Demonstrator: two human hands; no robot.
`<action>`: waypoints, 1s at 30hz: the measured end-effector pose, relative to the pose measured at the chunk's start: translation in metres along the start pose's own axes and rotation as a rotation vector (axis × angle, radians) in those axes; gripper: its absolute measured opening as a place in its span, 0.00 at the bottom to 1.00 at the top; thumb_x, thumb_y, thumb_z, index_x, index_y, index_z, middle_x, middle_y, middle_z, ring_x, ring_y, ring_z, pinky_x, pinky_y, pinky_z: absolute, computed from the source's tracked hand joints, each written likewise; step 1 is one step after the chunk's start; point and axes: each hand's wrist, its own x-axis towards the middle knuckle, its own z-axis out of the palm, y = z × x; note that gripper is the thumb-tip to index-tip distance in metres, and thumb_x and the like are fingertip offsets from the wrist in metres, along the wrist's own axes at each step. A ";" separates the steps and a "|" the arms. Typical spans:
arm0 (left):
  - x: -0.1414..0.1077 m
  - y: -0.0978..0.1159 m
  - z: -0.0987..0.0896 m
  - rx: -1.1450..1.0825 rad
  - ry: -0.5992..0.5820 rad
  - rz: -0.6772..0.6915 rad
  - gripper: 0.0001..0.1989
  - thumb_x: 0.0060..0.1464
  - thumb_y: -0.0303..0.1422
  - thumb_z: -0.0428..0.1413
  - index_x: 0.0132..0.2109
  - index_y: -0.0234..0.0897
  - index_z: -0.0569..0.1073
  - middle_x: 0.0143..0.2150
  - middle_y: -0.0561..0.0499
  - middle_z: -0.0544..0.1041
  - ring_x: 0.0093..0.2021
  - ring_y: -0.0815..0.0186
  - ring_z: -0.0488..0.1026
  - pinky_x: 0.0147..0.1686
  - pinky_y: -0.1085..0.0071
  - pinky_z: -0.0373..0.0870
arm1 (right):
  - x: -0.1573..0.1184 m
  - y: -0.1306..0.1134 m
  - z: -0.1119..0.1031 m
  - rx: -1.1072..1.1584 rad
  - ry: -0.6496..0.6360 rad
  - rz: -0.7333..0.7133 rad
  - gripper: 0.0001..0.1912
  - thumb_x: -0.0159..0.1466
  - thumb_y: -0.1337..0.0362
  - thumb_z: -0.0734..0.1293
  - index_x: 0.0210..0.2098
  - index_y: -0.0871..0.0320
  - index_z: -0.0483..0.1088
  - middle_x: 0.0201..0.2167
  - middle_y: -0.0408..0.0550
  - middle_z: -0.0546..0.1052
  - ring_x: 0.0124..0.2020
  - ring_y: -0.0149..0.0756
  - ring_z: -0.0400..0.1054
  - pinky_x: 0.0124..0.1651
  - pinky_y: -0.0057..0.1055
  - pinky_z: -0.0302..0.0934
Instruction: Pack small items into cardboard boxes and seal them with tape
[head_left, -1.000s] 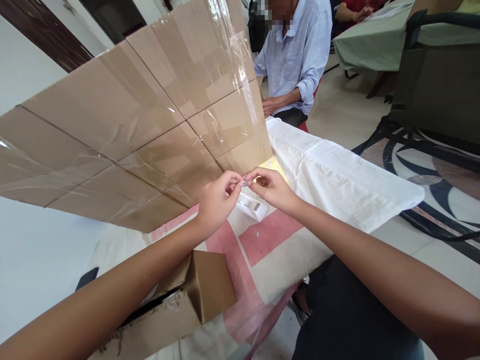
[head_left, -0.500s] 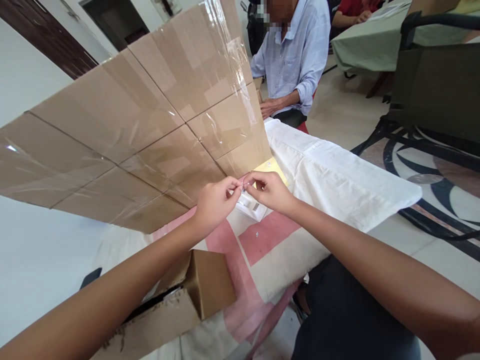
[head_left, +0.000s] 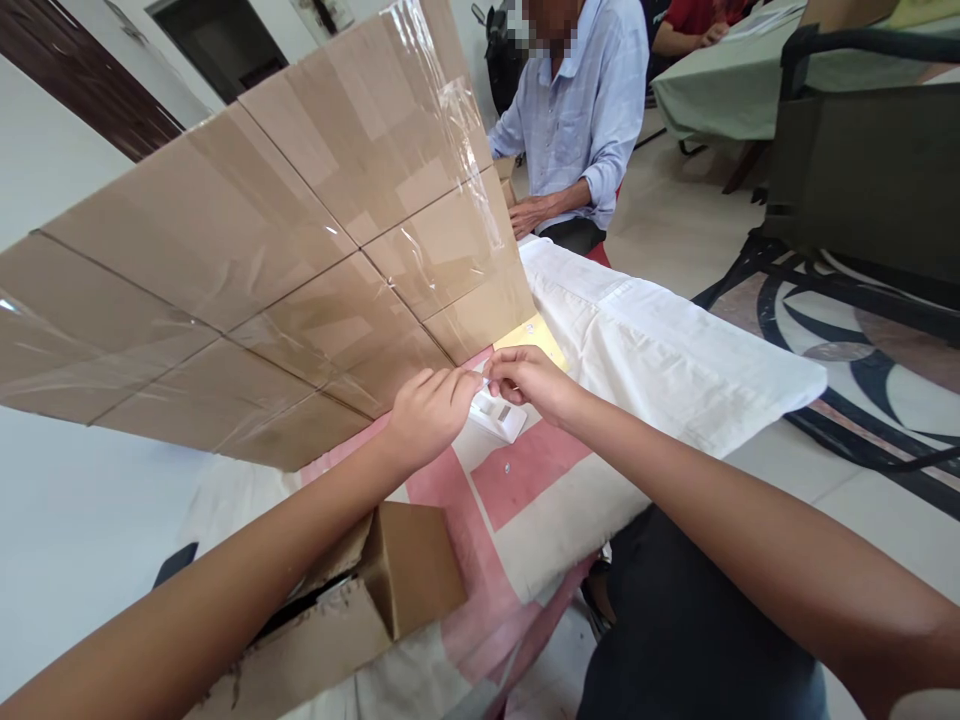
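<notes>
Left hand (head_left: 429, 418), right hand (head_left: 534, 382): fingertips together, pinching small piece (head_left: 485, 381), mostly hidden; two-handed pinch probably steadies it. Piece near far end of white tray (head_left: 511, 431), seemingly for easy reach. Cardboard (head_left: 292, 235) upright beyond, left, perhaps as screen.

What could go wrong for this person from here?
The tiny pale item between the fingertips of the left hand and the right hand could slip and be hard to find. The small shiny piece lying loose on the cloth might get brushed aside by the right forearm.
</notes>
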 end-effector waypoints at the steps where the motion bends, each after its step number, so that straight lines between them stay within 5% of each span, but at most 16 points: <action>1: 0.000 0.000 0.000 0.000 0.005 0.003 0.07 0.64 0.23 0.52 0.36 0.37 0.70 0.28 0.53 0.77 0.27 0.66 0.69 0.31 0.66 0.58 | 0.000 0.000 0.000 0.005 0.001 -0.004 0.02 0.46 0.68 0.66 0.21 0.60 0.71 0.15 0.42 0.72 0.13 0.22 0.50 0.17 0.24 0.39; 10: -0.008 0.002 -0.003 -0.197 -0.060 -0.162 0.09 0.67 0.27 0.49 0.38 0.39 0.71 0.39 0.51 0.84 0.31 0.66 0.74 0.34 0.66 0.59 | 0.000 -0.003 -0.006 0.020 0.025 -0.073 0.02 0.50 0.68 0.67 0.26 0.59 0.70 0.18 0.40 0.73 0.14 0.21 0.48 0.19 0.25 0.38; 15: -0.004 0.000 -0.012 -0.548 -0.278 -0.649 0.08 0.67 0.36 0.50 0.43 0.41 0.73 0.37 0.52 0.82 0.33 0.64 0.76 0.34 0.68 0.62 | 0.000 -0.002 -0.006 -0.003 -0.042 -0.159 0.06 0.54 0.64 0.70 0.30 0.59 0.71 0.21 0.41 0.74 0.16 0.22 0.50 0.20 0.25 0.40; 19: 0.010 -0.003 -0.016 -0.996 -0.288 -0.958 0.13 0.64 0.44 0.52 0.39 0.40 0.74 0.32 0.53 0.79 0.32 0.65 0.75 0.34 0.70 0.66 | 0.001 0.002 -0.004 -0.064 -0.081 -0.203 0.07 0.55 0.62 0.71 0.31 0.59 0.70 0.22 0.42 0.76 0.17 0.22 0.51 0.20 0.25 0.42; 26: 0.019 -0.003 -0.012 -1.356 -0.288 -1.101 0.11 0.56 0.39 0.57 0.32 0.37 0.75 0.29 0.51 0.79 0.28 0.67 0.72 0.32 0.70 0.65 | 0.003 0.005 -0.008 -0.088 -0.167 -0.297 0.10 0.59 0.60 0.73 0.34 0.58 0.71 0.23 0.42 0.76 0.22 0.26 0.63 0.24 0.25 0.52; 30: 0.018 -0.004 -0.012 -1.543 -0.305 -1.184 0.16 0.54 0.46 0.59 0.32 0.36 0.75 0.29 0.48 0.79 0.26 0.68 0.71 0.29 0.70 0.62 | 0.002 0.006 -0.008 -0.094 -0.254 -0.410 0.13 0.62 0.55 0.73 0.35 0.57 0.71 0.27 0.42 0.77 0.30 0.32 0.72 0.37 0.31 0.65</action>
